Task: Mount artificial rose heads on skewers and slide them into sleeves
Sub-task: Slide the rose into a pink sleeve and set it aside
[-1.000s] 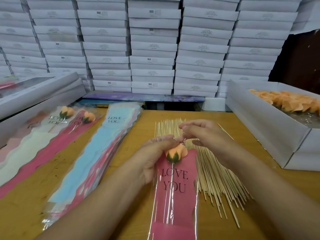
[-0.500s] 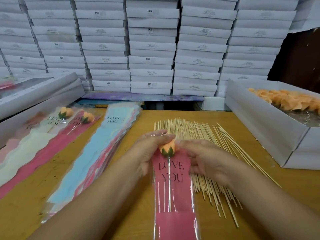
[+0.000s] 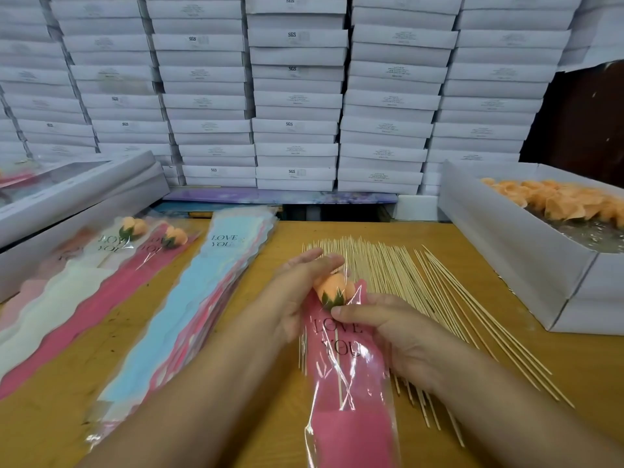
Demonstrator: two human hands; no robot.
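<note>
1. The left hand (image 3: 297,288) is at the centre of the view, its fingers almost straight and reaching toward 1 o'clock; the palm lies against the left side of the rose head (image 3: 332,290); the fingers do not curl around it, so the hand is open and only touches.
2. The right hand (image 3: 401,336) comes in from 4 o'clock; its thumb (image 3: 351,312) presses on top of the pink sleeve (image 3: 351,423) just below the green base of the rose head, while the other fingers go under the sleeve; so this hand pinches the sleeve.
3. The rose head is orange with green leaves at its base; it sits inside the top of the pink sleeve, above the printed words "LOVE YOU"; a thin skewer (image 3: 339,383) goes down from it inside the clear plastic, toward 6 o'clock.
4. The sleeve lies over the near part of the loose skewers (image 3: 422,292); these are spread on the wooden table (image 3: 557,373) from 12 o'clock to 4 o'clock of the hands.
5. At 9 o'clock lies a stack of empty sleeves (image 3: 189,319), blue on top; farther toward 10 o'clock, two finished roses (image 3: 133,228) lie in their sleeves.
6. At 2 o'clock stands a white box (image 3: 513,238) with many orange rose heads (image 3: 560,201) in it; at 12 o'clock, behind the table, a wall of stacked white boxes (image 3: 297,96).
</note>
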